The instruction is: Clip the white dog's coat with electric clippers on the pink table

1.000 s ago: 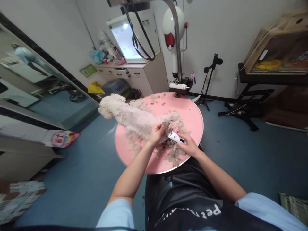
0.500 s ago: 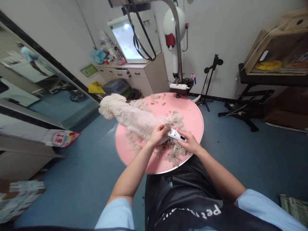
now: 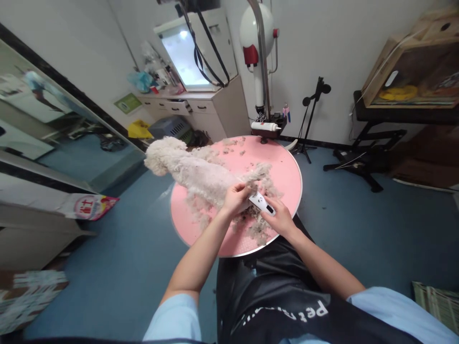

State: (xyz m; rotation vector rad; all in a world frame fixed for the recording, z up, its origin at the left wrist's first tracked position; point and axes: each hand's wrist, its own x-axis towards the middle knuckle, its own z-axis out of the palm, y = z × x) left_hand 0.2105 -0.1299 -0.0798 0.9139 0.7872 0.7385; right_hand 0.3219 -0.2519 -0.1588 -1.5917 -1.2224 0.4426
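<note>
A white dog (image 3: 204,174) with a close-shorn back and a fluffy head is on the round pink grooming table (image 3: 283,167), facing away to the left. At its rear end, my left hand (image 3: 237,198) is closed around a greyish furry part that looks like a hind paw; the fingers partly hide it. My right hand (image 3: 280,217) grips a white hair clipper (image 3: 262,204) with a dark panel. The clipper's head points left and meets the fur beside my left fingertips. Clumps of cut hair (image 3: 258,231) lie around the dog's hindquarters.
A metal grooming arm (image 3: 263,62) with hanging black straps (image 3: 211,52) rises behind the table. A white bottle (image 3: 265,126) rests at the table's far edge. Farther back are a cabinet (image 3: 229,110), a tripod stand (image 3: 311,119) and a wooden box (image 3: 412,76). A mirror (image 3: 64,110) leans at left.
The clipper has tilted, its rear end swinging slightly toward me. My left fingers have turned and now cover more of the furry part. The dog stays in place.
</note>
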